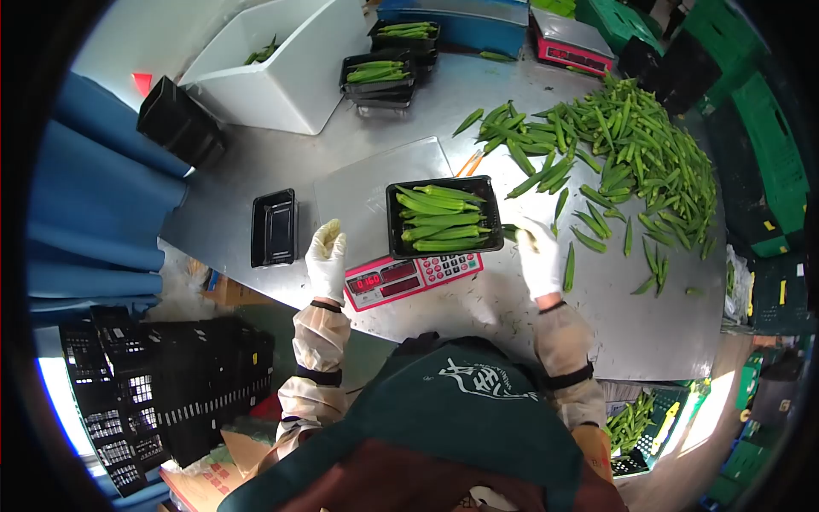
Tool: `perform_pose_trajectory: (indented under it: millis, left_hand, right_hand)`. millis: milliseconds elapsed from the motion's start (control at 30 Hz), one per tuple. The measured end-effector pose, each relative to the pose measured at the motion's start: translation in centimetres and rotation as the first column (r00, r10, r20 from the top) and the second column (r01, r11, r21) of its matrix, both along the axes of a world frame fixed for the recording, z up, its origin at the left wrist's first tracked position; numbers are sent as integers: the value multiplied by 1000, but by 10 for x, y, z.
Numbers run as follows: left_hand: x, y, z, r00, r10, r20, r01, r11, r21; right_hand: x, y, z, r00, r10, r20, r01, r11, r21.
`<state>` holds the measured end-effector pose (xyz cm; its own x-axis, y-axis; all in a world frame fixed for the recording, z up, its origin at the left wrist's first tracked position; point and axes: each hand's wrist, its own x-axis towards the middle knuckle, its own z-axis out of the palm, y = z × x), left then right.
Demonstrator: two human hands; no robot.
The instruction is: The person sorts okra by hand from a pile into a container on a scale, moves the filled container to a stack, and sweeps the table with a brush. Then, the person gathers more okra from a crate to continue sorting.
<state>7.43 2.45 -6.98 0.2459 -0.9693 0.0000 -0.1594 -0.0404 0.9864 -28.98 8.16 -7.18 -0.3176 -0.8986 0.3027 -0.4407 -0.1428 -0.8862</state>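
Note:
A black tray (391, 224) filled with green okra (444, 217) sits on the weighing scale (368, 288), whose red display seems to read 0.160. My right hand (537, 256), in a white glove, is at the tray's right edge. Its fingers pinch a green okra pod (509, 232), partly hidden by the glove. My left hand (327, 260), gloved too, hovers by the scale's left side, fingers loosely bent and nothing in them. Left of it lies a second black tray (275, 229) without okra.
A large okra pile (640, 154) spreads over the metal table's right side. Behind stand filled trays (377, 72), a white foam box (264, 81) and another scale (573, 43). Stacked black trays (158, 136) stand back left; black crates (171, 384) are below.

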Motion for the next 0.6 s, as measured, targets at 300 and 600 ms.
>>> perform_pose_trajectory:
  millis: [300, 600]
  left_hand:
    - [10, -15, 8, 996, 85, 5, -85, 996, -4]
    - [-28, -26, 20, 990, -124, -66, 123, 992, -22]
  right_hand:
    - [-61, 146, -106, 904, -403, 144, 300, 836, 459]
    - [-63, 165, -131, 856, -467, 222, 334, 827, 453]
